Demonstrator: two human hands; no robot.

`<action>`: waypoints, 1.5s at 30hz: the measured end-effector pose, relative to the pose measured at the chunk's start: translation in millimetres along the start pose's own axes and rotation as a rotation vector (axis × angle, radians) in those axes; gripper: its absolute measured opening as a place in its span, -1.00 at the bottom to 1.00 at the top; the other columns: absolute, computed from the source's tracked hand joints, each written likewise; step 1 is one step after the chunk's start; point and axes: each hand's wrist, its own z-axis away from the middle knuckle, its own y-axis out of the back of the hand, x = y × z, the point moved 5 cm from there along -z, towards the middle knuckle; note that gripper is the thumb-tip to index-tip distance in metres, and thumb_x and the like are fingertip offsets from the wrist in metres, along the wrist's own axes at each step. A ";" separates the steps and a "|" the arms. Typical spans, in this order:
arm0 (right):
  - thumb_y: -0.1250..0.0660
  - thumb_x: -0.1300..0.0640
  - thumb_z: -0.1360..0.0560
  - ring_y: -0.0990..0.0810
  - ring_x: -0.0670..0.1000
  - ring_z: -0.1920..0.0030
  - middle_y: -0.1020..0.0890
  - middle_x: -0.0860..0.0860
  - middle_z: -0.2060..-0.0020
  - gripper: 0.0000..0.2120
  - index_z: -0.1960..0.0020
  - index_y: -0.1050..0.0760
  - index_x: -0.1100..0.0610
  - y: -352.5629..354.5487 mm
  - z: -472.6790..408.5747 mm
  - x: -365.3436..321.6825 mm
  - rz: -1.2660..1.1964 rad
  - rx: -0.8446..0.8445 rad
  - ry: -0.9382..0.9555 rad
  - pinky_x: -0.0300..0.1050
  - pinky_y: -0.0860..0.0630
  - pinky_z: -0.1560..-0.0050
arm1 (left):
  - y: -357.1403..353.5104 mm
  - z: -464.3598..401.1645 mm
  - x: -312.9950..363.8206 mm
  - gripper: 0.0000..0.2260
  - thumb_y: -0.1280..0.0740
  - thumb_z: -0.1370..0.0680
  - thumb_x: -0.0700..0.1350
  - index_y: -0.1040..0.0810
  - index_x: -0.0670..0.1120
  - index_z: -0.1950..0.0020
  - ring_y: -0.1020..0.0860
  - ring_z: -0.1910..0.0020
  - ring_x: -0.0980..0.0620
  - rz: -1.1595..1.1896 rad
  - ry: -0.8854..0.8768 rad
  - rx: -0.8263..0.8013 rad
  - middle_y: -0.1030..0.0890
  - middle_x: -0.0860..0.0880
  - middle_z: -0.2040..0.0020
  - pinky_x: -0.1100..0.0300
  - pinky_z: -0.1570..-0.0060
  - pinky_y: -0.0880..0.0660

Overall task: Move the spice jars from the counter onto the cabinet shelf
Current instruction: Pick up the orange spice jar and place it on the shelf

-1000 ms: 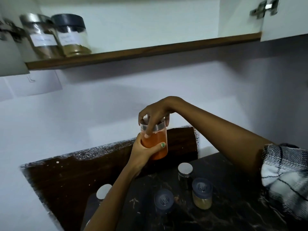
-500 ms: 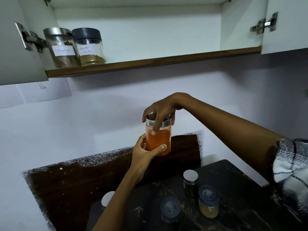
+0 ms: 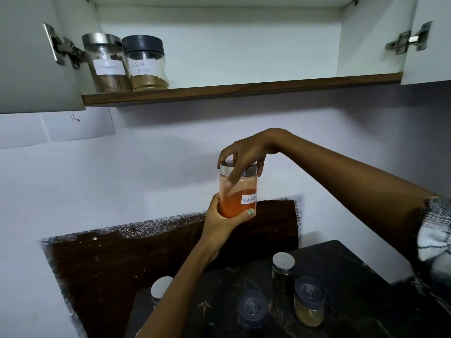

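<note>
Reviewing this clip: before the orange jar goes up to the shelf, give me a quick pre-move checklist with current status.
1. Left hand grips orange jar body: ok.
2. Right hand holds lid from above: ok.
3. Lid fully tight: cannot tell.
4. Cabinet open, shelf reachable: ok.
5. Free space right of the two shelf jars: ok.
6. Jar clear of counter jars below: ok.

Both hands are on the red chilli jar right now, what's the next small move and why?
Probably lift the red chilli jar up toward the shelf and set it right of the two jars standing at its left end. The left hand cups its base, the right hand holds its lid, and it is clear of the counter.
</note>
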 end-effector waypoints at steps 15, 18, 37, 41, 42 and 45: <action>-0.50 -0.07 -0.32 -0.56 0.00 -0.05 -0.52 -0.05 -0.08 -0.54 -0.18 -0.48 -0.12 18.3 -10.9 2.4 -0.165 0.101 0.156 -0.19 -0.62 0.20 | 10.9 -10.0 9.2 -0.31 -0.53 -0.31 0.04 -0.27 0.10 -0.35 -0.51 -0.11 0.10 -0.069 -0.042 -0.054 -0.47 0.12 -0.20 0.31 0.03 -0.53; -0.51 -0.12 -0.28 -0.61 -0.05 0.05 -0.59 -0.09 0.04 -0.54 -0.14 -0.57 -0.03 23.9 -9.6 3.7 -0.231 0.211 0.198 -0.24 -0.59 0.30 | 13.7 -13.1 11.7 -0.33 -0.53 -0.27 0.07 -0.35 0.08 -0.31 -0.54 -0.11 0.08 -0.024 -0.041 -0.085 -0.53 0.10 -0.18 0.24 -0.02 -0.56; -0.28 -0.22 -0.40 -0.50 0.00 -0.16 -0.45 -0.03 -0.22 -0.39 -0.38 -0.29 -0.03 30.7 5.2 2.9 -0.702 0.438 0.346 -0.13 -0.51 0.02 | 39.6 -32.8 44.3 -0.34 -0.54 -0.27 0.03 -0.39 0.02 -0.32 -0.58 -0.15 0.05 0.028 -0.152 0.037 -0.57 0.05 -0.20 0.31 0.02 -0.58; -0.13 -0.13 -0.55 -0.52 0.10 -0.19 -0.45 0.08 -0.28 -0.54 -0.39 -0.27 0.02 24.9 6.8 0.8 -0.982 0.498 0.448 0.05 -0.52 -0.17 | 57.8 -47.9 87.3 -0.27 -0.52 -0.22 0.07 -0.27 0.13 -0.31 -0.57 -0.03 0.18 0.042 -0.257 0.107 -0.53 0.14 -0.12 0.48 0.25 -0.51; -0.10 -0.12 -0.57 -0.51 0.10 -0.22 -0.46 0.08 -0.30 -0.54 -0.42 -0.25 0.00 21.3 5.6 -1.6 -0.969 0.503 0.465 0.07 -0.49 -0.21 | 61.2 -51.6 98.8 -0.26 -0.52 -0.22 0.07 -0.25 0.13 -0.32 -0.57 -0.03 0.18 0.047 -0.278 0.109 -0.52 0.11 -0.13 0.48 0.24 -0.51; -0.09 -0.07 -0.59 -0.46 0.05 -0.29 -0.42 0.00 -0.35 -0.55 -0.46 -0.16 -0.09 22.3 3.6 -11.2 -0.940 0.581 0.532 0.08 -0.44 -0.29 | 70.5 -62.2 132.9 -0.23 -0.52 -0.23 0.05 -0.25 0.07 -0.36 -0.59 -0.07 0.12 0.042 -0.366 0.114 -0.54 0.04 -0.19 0.44 0.18 -0.53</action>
